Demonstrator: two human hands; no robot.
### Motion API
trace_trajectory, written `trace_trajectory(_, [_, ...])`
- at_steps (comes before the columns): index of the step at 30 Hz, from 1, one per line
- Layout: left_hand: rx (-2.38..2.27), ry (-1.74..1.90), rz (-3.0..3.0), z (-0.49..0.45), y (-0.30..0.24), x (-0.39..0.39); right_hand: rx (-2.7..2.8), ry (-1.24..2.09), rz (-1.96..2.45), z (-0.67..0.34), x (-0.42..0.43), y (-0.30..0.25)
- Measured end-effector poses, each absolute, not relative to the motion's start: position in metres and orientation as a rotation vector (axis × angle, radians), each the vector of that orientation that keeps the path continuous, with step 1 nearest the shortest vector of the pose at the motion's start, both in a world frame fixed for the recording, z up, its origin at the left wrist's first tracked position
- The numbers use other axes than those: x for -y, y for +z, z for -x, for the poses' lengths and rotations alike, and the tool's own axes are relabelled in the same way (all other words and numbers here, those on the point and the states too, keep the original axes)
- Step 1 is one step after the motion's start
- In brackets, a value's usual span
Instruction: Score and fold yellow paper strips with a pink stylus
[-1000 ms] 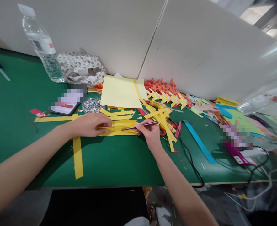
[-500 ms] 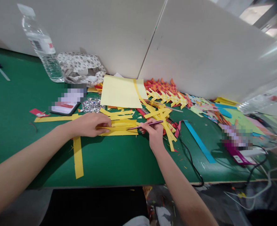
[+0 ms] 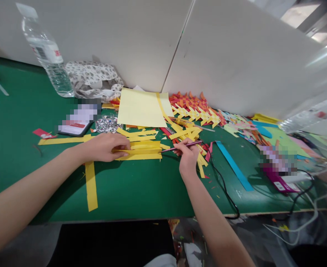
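Observation:
My left hand point(image 3: 110, 147) is closed on the left end of a folded yellow paper strip point(image 3: 143, 151), its fingers curled over the paper. The strip lies lengthwise on the green table, with a raised fold along it. My right hand point(image 3: 189, 157) grips a slim purple pen-like tool point(image 3: 192, 144); its exact kind is too small to make out. The tool's dark, thin point is at the strip's right end, and I cannot tell if it touches the paper. Loose yellow strips point(image 3: 137, 134) lie just behind the fold, and another yellow strip point(image 3: 91, 189) lies in front of my left forearm.
Behind stand a water bottle point(image 3: 48, 55), a phone point(image 3: 78, 120), a dish of small gems point(image 3: 107, 124) and a pale yellow sheet point(image 3: 141, 107). Woven paper fish point(image 3: 191, 105) and scraps lie further right. A blue strip point(image 3: 234, 167) and black cable point(image 3: 221, 181) are on the right.
My right hand has moved to the right with the tool, whose point has gone from over the yellow strip to its right end. My left hand stays in place.

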State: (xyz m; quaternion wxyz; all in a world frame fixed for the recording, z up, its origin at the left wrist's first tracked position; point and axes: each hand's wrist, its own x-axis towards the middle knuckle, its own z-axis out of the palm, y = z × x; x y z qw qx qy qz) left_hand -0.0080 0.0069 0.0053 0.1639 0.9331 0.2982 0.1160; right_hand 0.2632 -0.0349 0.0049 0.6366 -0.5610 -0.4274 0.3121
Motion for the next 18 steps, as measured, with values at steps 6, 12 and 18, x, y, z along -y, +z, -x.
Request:
trace_trajectory(6, [-0.85, 0.343, -2.661, 0.009, 0.005, -0.007, 0.903, 0.633, 1.305, -0.269, 0.031, 0.001])
trace_trajectory(12, [-0.868, 0.313, -2.659, 0.009, 0.005, -0.006, 0.898, 0.594, 1.256, -0.273, 0.03, -0.002])
trace_trajectory(18, [-0.879, 0.304, -2.655, 0.008, 0.006, -0.006, 1.148, 0.945, 1.168, -0.253, 0.038, 0.001])
